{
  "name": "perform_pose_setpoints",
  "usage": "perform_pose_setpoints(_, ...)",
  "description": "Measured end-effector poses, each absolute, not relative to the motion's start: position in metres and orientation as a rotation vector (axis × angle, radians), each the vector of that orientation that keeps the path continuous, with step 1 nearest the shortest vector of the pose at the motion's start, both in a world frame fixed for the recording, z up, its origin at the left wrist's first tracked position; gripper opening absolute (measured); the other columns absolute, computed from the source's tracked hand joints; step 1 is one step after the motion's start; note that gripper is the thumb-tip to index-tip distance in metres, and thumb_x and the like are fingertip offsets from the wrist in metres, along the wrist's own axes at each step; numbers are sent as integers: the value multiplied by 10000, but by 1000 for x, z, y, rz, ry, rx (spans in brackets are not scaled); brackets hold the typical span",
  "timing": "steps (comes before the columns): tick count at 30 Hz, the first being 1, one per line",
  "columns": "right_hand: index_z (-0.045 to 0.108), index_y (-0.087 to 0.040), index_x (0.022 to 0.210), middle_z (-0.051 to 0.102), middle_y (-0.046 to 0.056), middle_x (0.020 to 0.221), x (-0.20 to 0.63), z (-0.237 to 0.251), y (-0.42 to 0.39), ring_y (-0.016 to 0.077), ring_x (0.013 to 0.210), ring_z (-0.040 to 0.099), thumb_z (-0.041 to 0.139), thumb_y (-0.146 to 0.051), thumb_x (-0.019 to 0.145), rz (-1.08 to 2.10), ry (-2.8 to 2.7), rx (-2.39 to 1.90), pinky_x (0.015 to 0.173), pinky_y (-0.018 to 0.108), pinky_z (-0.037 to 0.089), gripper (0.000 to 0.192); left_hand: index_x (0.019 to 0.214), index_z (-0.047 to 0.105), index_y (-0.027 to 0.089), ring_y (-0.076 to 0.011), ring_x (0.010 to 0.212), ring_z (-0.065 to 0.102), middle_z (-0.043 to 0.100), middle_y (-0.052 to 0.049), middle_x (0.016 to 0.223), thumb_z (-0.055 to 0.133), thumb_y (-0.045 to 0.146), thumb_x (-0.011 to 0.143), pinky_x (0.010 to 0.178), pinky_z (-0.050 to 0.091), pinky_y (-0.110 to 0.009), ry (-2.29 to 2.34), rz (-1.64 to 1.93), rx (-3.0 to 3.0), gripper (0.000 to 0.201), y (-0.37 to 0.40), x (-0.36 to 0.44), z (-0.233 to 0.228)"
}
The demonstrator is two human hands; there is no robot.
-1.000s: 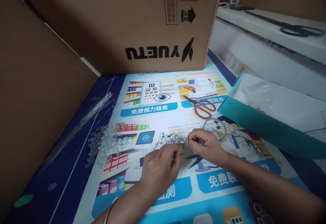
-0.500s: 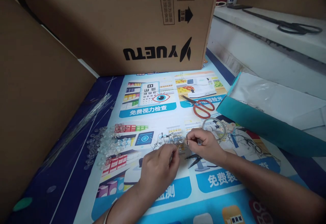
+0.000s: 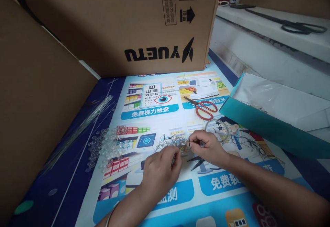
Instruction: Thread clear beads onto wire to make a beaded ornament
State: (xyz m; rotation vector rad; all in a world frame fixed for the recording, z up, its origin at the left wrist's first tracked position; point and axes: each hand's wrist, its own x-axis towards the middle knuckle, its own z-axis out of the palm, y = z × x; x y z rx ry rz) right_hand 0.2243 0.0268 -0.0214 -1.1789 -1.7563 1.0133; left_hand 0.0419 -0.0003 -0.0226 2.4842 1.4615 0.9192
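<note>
My left hand is closed in a pinch beside a tangle of clear beads and thin wire. What its fingertips hold is too small to make out. Just to the right, my right hand pinches a thin black cord, and the two sets of fingertips are close together but apart. Under the right wrist lies a pointed black tool, partly covered. A loose heap of clear round beads spreads out left of my hands.
Red-handled scissors and a coil of wire lie beyond my right hand. Black cords are scattered near an open teal box. Long thin strands lie at left. Cardboard walls the back; large black scissors rest on a ledge.
</note>
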Motion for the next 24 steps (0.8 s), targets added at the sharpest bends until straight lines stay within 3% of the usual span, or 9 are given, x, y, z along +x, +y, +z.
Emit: perform_pose_setpoints(24,545,-160,657,534,-20,616,224,-20,27,88,562,467,499,-96,690,1021,-1754,-1173,543,195,384,85,792,541,184,-98,496,541,608,20,607,504,183,799,505,366,-215,1461,929,2462,38,0,42,-25)
